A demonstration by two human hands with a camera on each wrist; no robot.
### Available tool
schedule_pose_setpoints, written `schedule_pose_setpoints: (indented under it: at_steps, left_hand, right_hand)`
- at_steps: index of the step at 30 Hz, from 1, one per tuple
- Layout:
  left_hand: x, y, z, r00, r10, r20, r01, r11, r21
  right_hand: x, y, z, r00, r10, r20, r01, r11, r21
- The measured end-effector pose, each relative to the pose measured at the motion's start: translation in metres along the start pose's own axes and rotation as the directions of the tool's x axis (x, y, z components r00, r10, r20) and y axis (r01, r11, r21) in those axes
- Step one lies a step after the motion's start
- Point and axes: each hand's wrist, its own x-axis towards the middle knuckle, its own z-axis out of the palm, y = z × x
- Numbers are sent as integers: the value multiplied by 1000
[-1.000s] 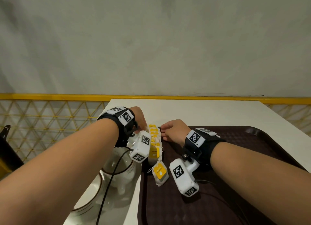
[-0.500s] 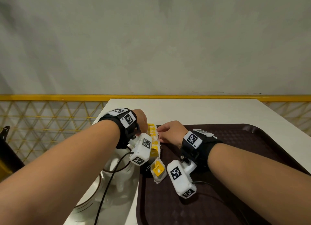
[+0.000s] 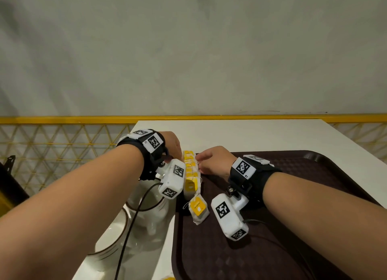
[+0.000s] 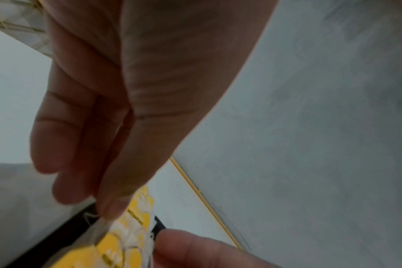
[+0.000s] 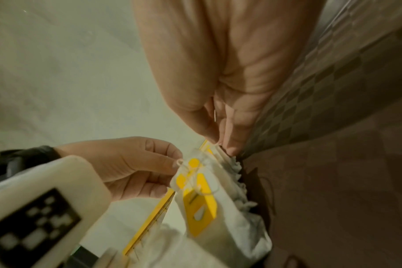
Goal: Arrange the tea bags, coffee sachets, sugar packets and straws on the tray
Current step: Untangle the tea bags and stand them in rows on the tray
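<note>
A row of white tea bags with yellow tags [image 3: 190,170] stands on edge along the left rim of the dark brown tray [image 3: 314,175]. My left hand [image 3: 174,146] is on its left side and pinches the top of a tea bag [image 5: 184,174] between thumb and forefinger. From the right, my right hand [image 3: 211,160] pinches the far end of the row [image 5: 218,145] with thumb and fingertips. One loose tea bag [image 3: 199,209] lies flat on the tray just in front of the row. No sachets, sugar packets or straws are in view.
White cups [image 3: 146,210] and a rimmed white dish [image 3: 109,237] sit on the white table [image 3: 261,133] left of the tray, under my left forearm and its cable. A yellow lattice railing [image 3: 52,154] runs behind. The tray's middle and right side lie bare.
Both hands stay at the row of tea bags. My right hand has shifted slightly left against the row, and the bags look pressed closer together.
</note>
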Motion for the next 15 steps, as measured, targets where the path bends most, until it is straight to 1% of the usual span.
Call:
schedule_pose_setpoints:
  at_steps: [2, 3, 5, 9, 12, 15]
  left_hand:
    - [-8, 1, -3, 998, 26, 58, -25, 999, -23]
    - [-12, 2, -5, 995, 40, 90, -39, 999, -13]
    - [-18, 5, -6, 992, 56, 116, -60, 998, 35]
    - [-20, 7, 4, 996, 41, 84, -54, 986, 156]
    - [-21, 10, 13, 997, 30, 75, -47, 972, 229]
    - [-23, 13, 17, 995, 33, 94, -55, 966, 253]
  right_hand:
    - [-5, -4, -3, 1000, 15, 4, -15, 999, 43]
    - [-8, -7, -6, 1000, 27, 14, -28, 996, 80]
    - [-15, -10, -12, 998, 46, 49, -51, 991, 120]
    - [-28, -5, -12, 985, 61, 163, -72, 995, 65]
    - [-34, 1, -3, 983, 41, 178, -55, 996, 76]
    - [-36, 4, 3, 981, 18, 191, -29, 998, 56]
